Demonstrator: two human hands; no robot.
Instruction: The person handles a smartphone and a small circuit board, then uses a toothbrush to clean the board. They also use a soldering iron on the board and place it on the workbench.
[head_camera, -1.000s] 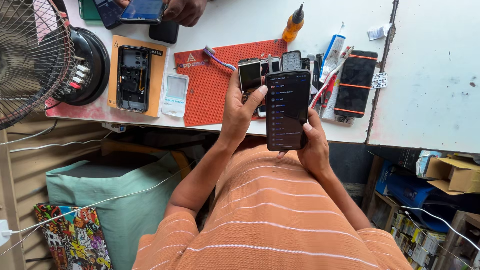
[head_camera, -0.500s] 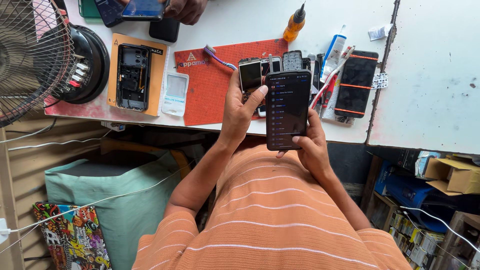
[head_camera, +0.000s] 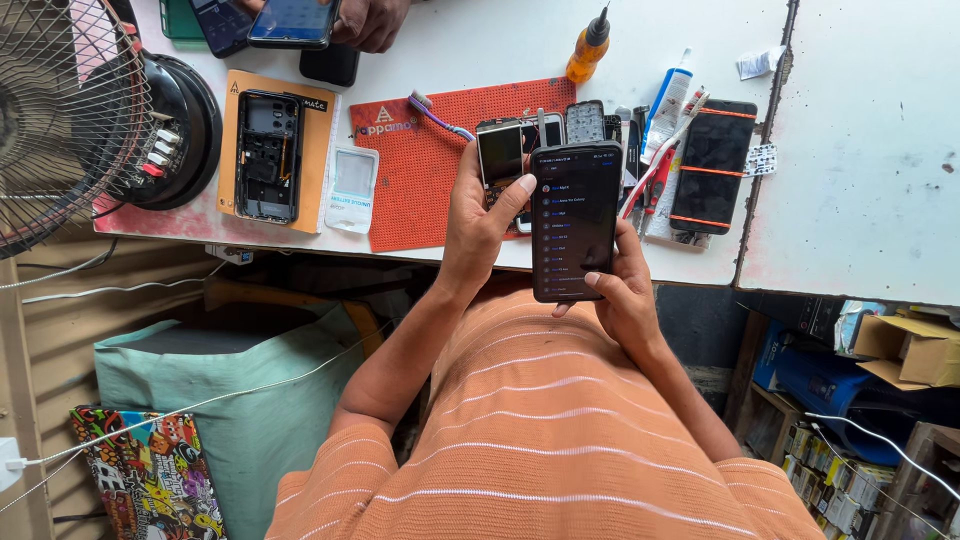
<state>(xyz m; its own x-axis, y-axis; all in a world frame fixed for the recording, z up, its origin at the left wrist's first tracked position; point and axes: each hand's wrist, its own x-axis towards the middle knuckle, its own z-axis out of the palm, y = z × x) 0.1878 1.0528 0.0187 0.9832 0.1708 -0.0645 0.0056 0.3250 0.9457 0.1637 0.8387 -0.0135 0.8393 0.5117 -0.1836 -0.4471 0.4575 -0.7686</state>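
Both my hands hold a black smartphone (head_camera: 575, 220) upright over the table's front edge, its dark screen lit with a list. My left hand (head_camera: 478, 225) grips its left side, the thumb resting on the upper left of the screen. My right hand (head_camera: 625, 290) cups its lower right corner, thumb on the lower screen. Just behind the phone, on a red work mat (head_camera: 420, 180), lie a small opened phone (head_camera: 500, 155) and a toothbrush (head_camera: 440, 118).
On the white table (head_camera: 480, 50): an opened phone back (head_camera: 266, 155) on an orange card, a clear case (head_camera: 352, 187), an orange bottle (head_camera: 588, 47), a black phone with orange bands (head_camera: 712, 165), a fan (head_camera: 60, 110). Another person's hand (head_camera: 370, 20) holds a phone at the far edge.
My hands and the smartphone stay in the same place. The other person's hand with its phone has shifted slightly at the far edge.
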